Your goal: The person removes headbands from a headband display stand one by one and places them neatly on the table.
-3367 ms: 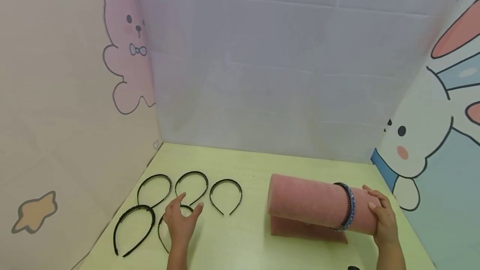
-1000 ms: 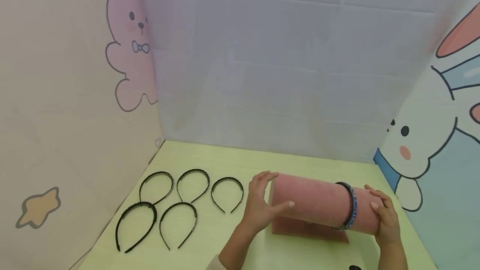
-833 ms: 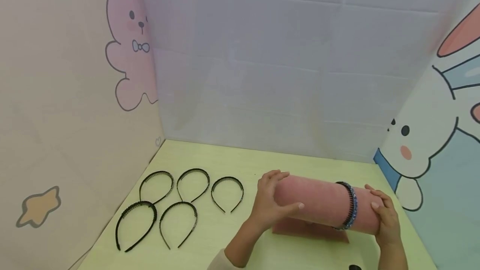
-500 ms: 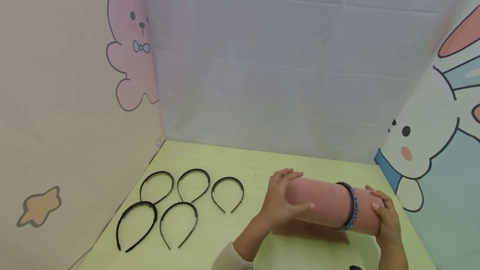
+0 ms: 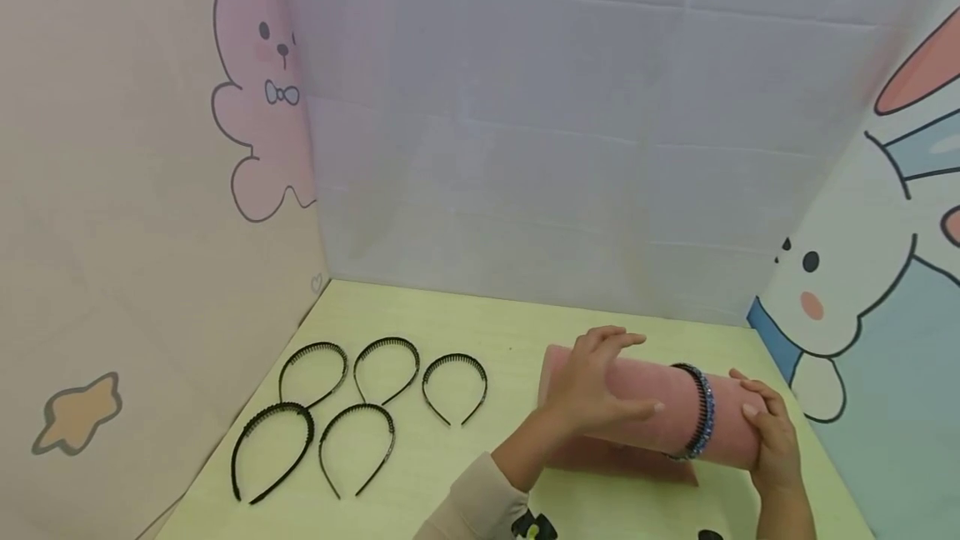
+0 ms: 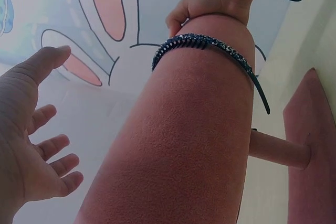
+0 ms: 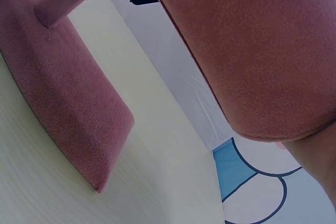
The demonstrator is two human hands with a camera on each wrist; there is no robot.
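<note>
A pink velvety headband display stand [image 5: 667, 386] lies toward the right of the table, its padded roll held up by a short post over a flat base [image 5: 626, 467]. Around the roll's right part sits a black toothed headband with blue sparkly stones [image 5: 702, 419]. My right hand [image 5: 777, 448] grips the roll's right end, thumb on the near side. With fingers spread, my left hand [image 5: 588, 390] is at the roll's left half. The left wrist view shows this hand [image 6: 31, 145] apart from the roll, holding nothing. The right wrist view hides most of my right hand.
At the left of the table lie several dark headbands, among them a thick black one [image 5: 300, 408], a thin one [image 5: 390, 432] and a small one at the right [image 5: 455, 357]. A small black piece [image 5: 710, 535] shows at the bottom edge. Printed fabric walls enclose the table.
My left hand has moved right from over the headbands to the roll, then along it toward the stone-covered headband. My right hand keeps its grip on the roll's end.
</note>
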